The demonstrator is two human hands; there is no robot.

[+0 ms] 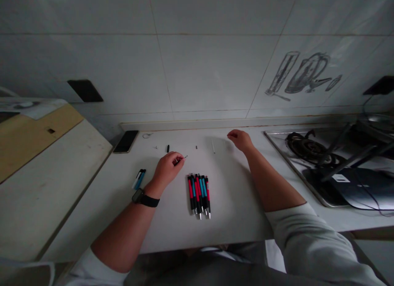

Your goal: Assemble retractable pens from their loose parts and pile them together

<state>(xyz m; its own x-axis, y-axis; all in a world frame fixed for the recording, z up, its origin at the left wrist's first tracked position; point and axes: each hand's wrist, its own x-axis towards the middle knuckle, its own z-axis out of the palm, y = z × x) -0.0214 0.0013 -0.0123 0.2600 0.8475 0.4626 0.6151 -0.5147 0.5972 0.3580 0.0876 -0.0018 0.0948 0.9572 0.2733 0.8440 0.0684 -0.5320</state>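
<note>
My left hand [168, 168] is closed around a thin dark pen part [177, 161] whose narrow tip pokes out past the fingertips; most of it is hidden. My right hand [240, 139] hovers near the back of the counter, fingers pinched, and whatever they hold does not show. Between the hands lie a thin whitish pen refill [213, 146] and a tiny dark piece [196, 147]. Behind my left hand are a short black pen piece [168, 148] and a small silvery bit [156, 147]. A bunch of red and blue pens [198, 193] with black grips lies in front.
Blue and white pen parts [139, 179] lie left of my left wrist. A phone [126, 141] and a small ring-shaped item [147, 135] lie at the back left. A gas hob [310, 154] with items piled on it borders the right, a pale cabinet [52, 167] the left.
</note>
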